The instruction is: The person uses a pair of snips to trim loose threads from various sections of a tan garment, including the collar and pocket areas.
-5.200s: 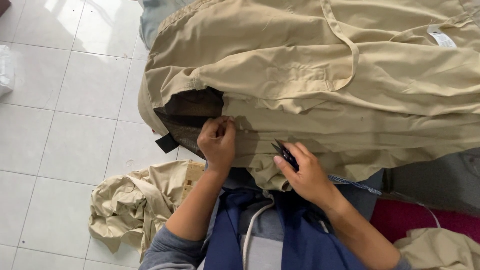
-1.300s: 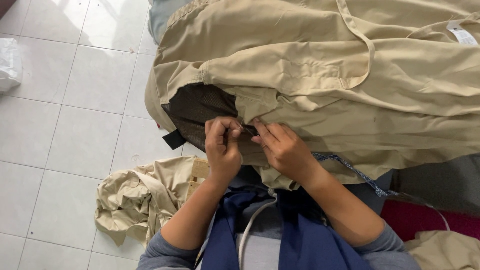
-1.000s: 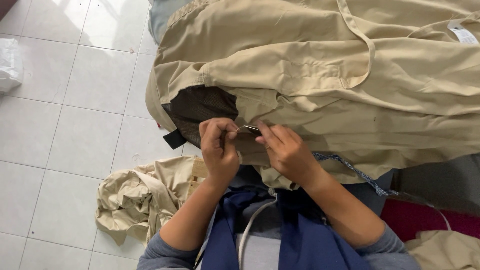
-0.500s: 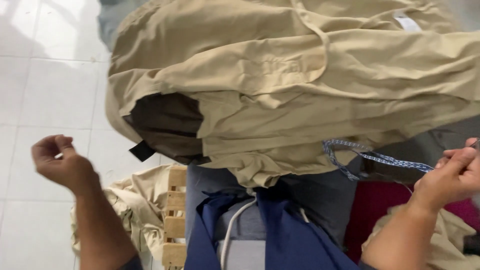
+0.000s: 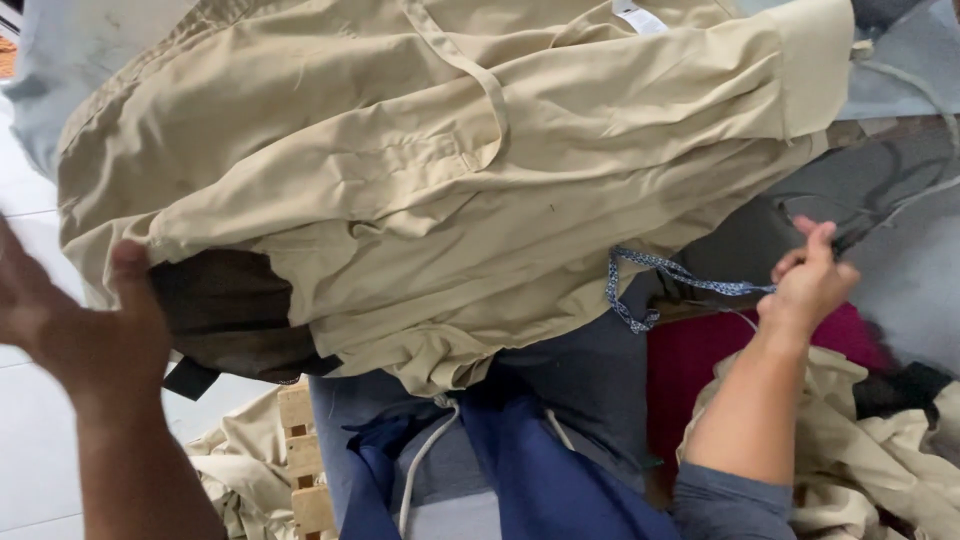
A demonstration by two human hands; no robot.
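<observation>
Held the end of a blue patterned cord (image 5: 690, 281) in the right hand (image 5: 808, 285), fingertips closed on it in a pinch, with the cord stretched toward the lap. Had the left hand (image 5: 80, 330) open and blurred, gripping nothing, just beside the dark brown patch (image 5: 225, 310) at the lower corner of the beige jacket (image 5: 450, 170). Found the jacket draped wide across the lap, its hem hanging over blue fabric (image 5: 540, 460). Judged it light, soft and floppy, not slippery and not fragile, but bulky; judged the cord thin and limp, easy to lose from a pinch. Judged the thick hem seam or the brown corner the best hold on the jacket. Saw free room only at the left, over the white tiled floor (image 5: 30, 440); met at the right a magenta cloth (image 5: 700, 380), a grey cloth (image 5: 900, 250) and another beige garment (image 5: 850, 470), all close together.
</observation>
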